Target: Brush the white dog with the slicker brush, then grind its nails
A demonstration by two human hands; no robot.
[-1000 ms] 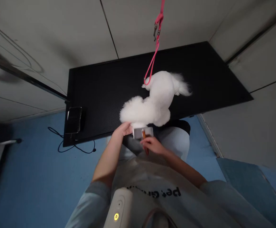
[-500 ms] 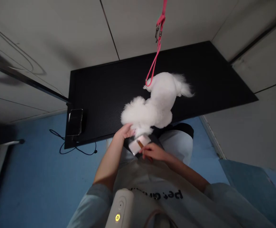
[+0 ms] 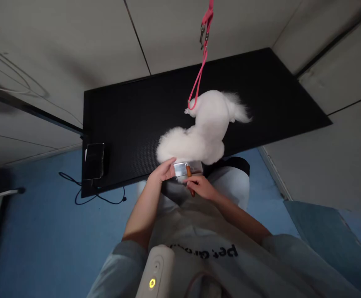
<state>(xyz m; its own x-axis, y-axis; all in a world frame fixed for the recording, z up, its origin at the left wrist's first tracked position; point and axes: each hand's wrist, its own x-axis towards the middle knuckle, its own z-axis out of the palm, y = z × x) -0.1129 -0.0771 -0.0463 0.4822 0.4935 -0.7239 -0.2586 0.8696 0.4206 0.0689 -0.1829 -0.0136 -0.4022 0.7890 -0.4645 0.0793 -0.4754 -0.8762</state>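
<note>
A white fluffy dog [image 3: 213, 118] is on the black table, its head near the edge closest to me. My right hand [image 3: 200, 186] grips the wooden handle of a slicker brush [image 3: 196, 167], whose silver rectangular head lies against the fur at the head's near side. At the brush's left end, my left hand [image 3: 165, 169] pinches fur beside the head, thumb on top; its other fingers are partly hidden. A pink leash loop [image 3: 196, 97] hangs down by the dog's far side.
The black grooming table [image 3: 127, 111] has a phone [image 3: 95, 160] at its left end. A black cable [image 3: 101, 198] dangles below that corner. White wall panels [image 3: 174, 33] stand behind, and a white device with a yellow light [image 3: 156, 271] is at my chest.
The slicker brush has moved up from over my lap onto the fur by the dog's head, and its head has turned level. My left hand stays beside the dog's head.
</note>
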